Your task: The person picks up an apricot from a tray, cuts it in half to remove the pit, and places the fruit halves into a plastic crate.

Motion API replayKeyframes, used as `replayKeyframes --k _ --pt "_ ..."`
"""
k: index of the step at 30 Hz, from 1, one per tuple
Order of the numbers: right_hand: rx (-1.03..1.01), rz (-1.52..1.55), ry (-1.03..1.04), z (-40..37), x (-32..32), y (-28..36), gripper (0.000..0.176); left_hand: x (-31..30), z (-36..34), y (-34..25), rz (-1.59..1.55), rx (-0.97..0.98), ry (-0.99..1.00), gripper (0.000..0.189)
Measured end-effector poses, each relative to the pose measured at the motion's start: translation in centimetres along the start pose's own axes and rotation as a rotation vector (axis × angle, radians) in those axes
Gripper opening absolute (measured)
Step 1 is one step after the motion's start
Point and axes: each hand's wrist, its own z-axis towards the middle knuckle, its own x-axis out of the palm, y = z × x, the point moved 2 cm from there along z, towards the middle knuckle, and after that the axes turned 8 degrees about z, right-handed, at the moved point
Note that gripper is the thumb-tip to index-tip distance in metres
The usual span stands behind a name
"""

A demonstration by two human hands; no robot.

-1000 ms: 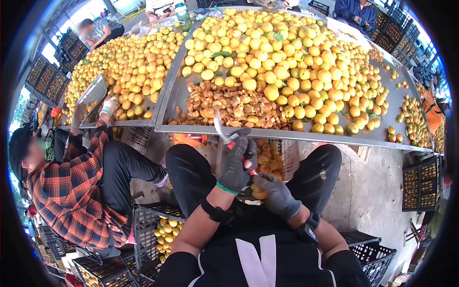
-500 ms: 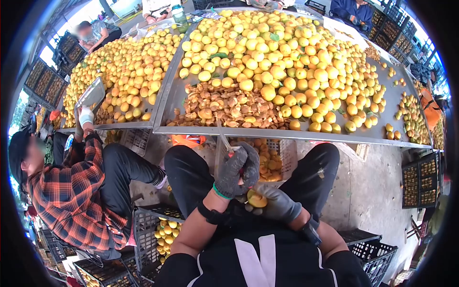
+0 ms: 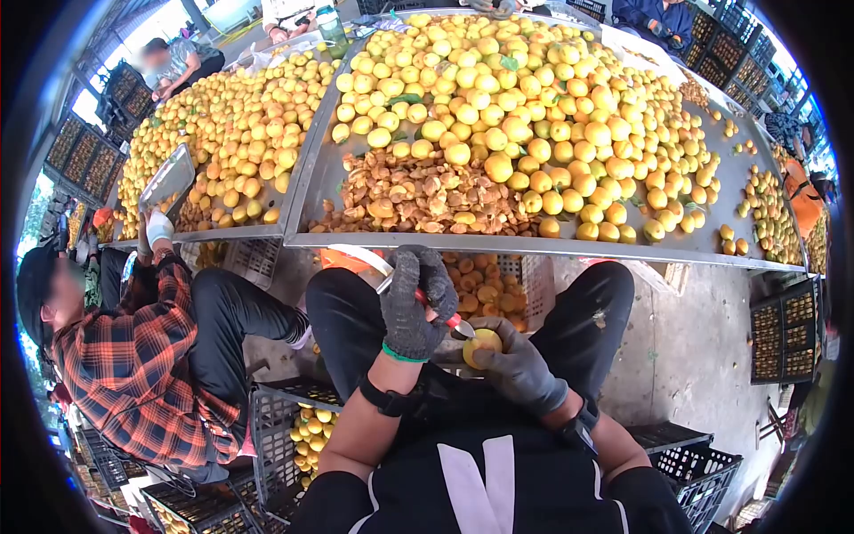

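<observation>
A small, round yellow fruit sits in the right hand, low over the lap and on the near side of the desk. The gloved fingers curl around its side. It looks light and a bit soft, so a hard squeeze could bruise it. Its skin may be smooth, and any wet part could be slippery. The round sides look best to hold, with fingers away from the sharp bit.

The left hand is closed around a tool with a red part. Its shiny tip is right by the fruit; I cannot tell if it goes in. A curved blade pokes out on the other side of that hand.

Under the desk edge, a crate holds orange fruit. Up on the desk, a heap of brown-orange bits lies in front of a big pile of yellow fruit.
</observation>
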Motion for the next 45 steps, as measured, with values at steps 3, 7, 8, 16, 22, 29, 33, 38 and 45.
replayKeyframes --k 3,7,8,16,22,29,33,38,45 --pt "0.046 -0.239 -0.046 -0.5 0.6 0.8 0.048 0.5 -0.3 -0.3 0.064 0.043 0.087 0.025" --pt "0.010 -0.355 -0.026 -0.6 0.8 0.9 0.047 0.1 -0.7 -0.1 0.042 0.057 0.115 0.024" --pt "-0.005 -0.380 -0.042 -0.6 0.8 0.9 0.046 0.1 -0.8 -0.2 0.047 0.061 0.096 0.024" --pt "-0.077 -0.285 -0.024 -0.5 1.0 0.4 0.043 0.0 -0.9 -0.8 0.099 0.101 0.114 0.025" --pt "-0.116 -0.308 -0.018 -0.5 0.8 0.1 0.038 -0.2 -1.1 -0.6 0.038 0.099 0.065 0.024" --pt "-0.138 -0.362 -0.021 -0.5 0.8 -0.1 0.035 0.4 -1.3 -0.8 0.037 0.124 0.025 0.023" --pt "-0.169 -0.343 -0.026 -0.4 0.9 -0.3 0.035 0.5 -1.4 -0.4 0.043 0.113 0.026 0.021" --pt "-0.125 -0.393 -0.041 -0.9 1.5 0.0 0.033 0.9 -1.7 -0.2 0.008 0.048 -0.004 0.020" --pt "-0.093 -0.419 0.025 -1.1 1.8 0.5 0.032 1.5 -1.8 -0.2 -0.032 -0.042 0.036 0.018"
